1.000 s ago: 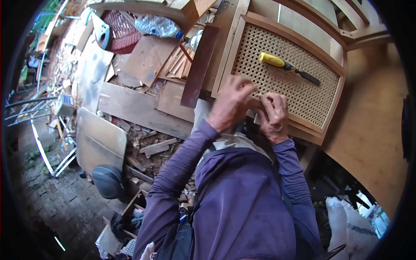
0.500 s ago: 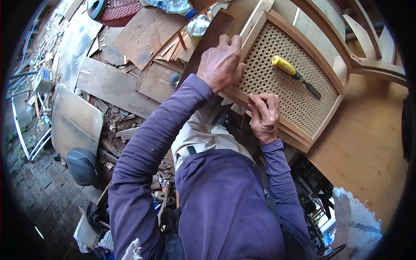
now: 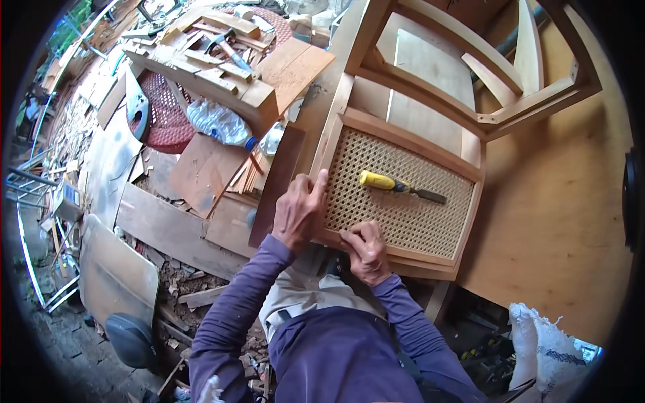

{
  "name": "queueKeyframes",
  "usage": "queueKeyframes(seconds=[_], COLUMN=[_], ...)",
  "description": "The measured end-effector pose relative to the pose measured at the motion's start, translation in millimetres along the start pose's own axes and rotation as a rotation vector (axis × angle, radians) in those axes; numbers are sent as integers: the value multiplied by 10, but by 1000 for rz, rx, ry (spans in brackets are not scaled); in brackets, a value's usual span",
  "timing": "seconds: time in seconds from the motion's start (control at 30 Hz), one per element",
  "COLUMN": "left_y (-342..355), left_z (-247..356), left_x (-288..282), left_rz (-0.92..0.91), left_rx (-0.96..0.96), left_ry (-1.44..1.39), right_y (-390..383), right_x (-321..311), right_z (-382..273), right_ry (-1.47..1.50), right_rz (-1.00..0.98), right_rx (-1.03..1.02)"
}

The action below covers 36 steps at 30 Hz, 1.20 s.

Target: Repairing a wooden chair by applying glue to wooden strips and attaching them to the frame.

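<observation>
I have both hands at one cane panel, which is framed in wood and lies in front of me. My left hand is at the left side of the panel, near the corner which is closest to my body. Its index finger is stretched forward along the frame and the other fingers are bent; whether they grip something, I cannot tell. My right hand is at the near edge of the panel. Its fingers are curled, with thumb and index finger close together on the wood; I cannot tell if some thin thing is between them.

About writing: one white sack, to the right of the panel and nearer to me, carries a dark printed mark, too blurred for reading.

Now I count. On the panel lies one chisel, its yellow handle to the left and its dark blade to the right. Beyond the panel stands one wooden frame with curved pieces. Just left of the panel is one dark red plank. Farther left I see one clear bottle with a blue cap, and beyond it one hammer upon wood pieces. To the right of the panel spreads one broad brown board.
</observation>
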<state>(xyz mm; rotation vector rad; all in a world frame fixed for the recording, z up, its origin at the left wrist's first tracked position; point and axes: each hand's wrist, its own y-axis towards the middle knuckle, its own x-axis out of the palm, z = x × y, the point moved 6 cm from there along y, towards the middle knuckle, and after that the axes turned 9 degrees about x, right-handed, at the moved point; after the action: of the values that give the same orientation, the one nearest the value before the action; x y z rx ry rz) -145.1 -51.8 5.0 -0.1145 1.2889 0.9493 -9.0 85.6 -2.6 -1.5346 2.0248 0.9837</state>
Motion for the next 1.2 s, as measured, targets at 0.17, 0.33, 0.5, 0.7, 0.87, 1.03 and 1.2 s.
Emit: queueKeyframes(seconds=[0.17, 0.33, 0.5, 0.7, 0.87, 1.03, 1.2], left_y=[40, 94, 24, 324, 298, 289, 258], left_z=[79, 124, 153, 130, -100, -223, -220], left_x=[33, 12, -3, -60, -37, -109, -112], left_rz=[22, 4, -46, 19, -123, -321, -400], left_rx=[-25, -55, -82, 15, -4, 35, 80], left_ry=[51, 72, 62, 48, -17, -89, -102], right_y=[-26, -9, -102, 24, 126, 62, 14], right_x=[-9, -21, 19, -48, 46, 111, 139], right_z=[-11, 23, 23, 67, 54, 58, 95], right_ry=[11, -2, 11, 35, 42, -14, -19], right_rz=[29, 21, -23, -17, -75, -86, -84], right_rx=[-6, -21, -13, -42, -47, -20, 18])
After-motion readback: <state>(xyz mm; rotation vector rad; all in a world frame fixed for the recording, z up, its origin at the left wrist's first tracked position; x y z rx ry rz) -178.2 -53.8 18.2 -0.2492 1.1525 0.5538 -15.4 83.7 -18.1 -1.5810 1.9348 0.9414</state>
